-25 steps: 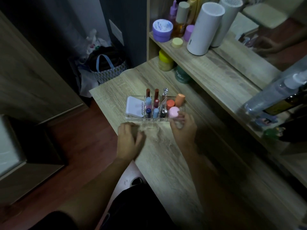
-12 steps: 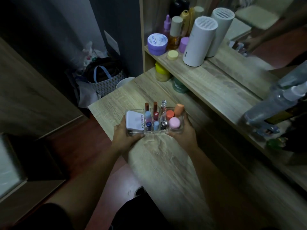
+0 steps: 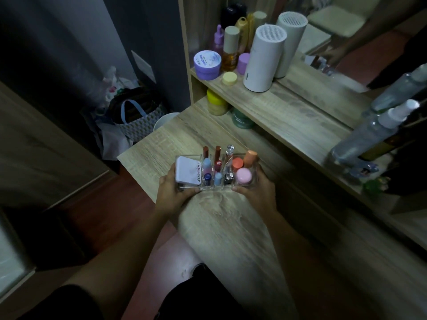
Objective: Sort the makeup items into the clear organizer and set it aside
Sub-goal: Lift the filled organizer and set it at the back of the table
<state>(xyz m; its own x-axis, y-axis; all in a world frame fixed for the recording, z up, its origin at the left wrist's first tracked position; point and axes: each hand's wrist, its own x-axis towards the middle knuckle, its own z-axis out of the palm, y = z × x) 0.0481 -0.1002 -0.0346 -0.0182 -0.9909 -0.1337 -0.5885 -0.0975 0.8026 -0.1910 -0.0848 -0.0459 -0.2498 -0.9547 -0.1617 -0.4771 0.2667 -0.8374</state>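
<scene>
between both hands, organizer (image 3: 254,179) crosswise

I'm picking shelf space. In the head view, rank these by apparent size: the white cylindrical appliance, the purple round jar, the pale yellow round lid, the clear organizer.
1. White cylindrical appliance
2. Clear organizer, though it sits nearer the camera, so this rank is unsure
3. Purple round jar
4. Pale yellow round lid

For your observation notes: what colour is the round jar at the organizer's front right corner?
Pink: the round jar shows best in the head view.
</scene>
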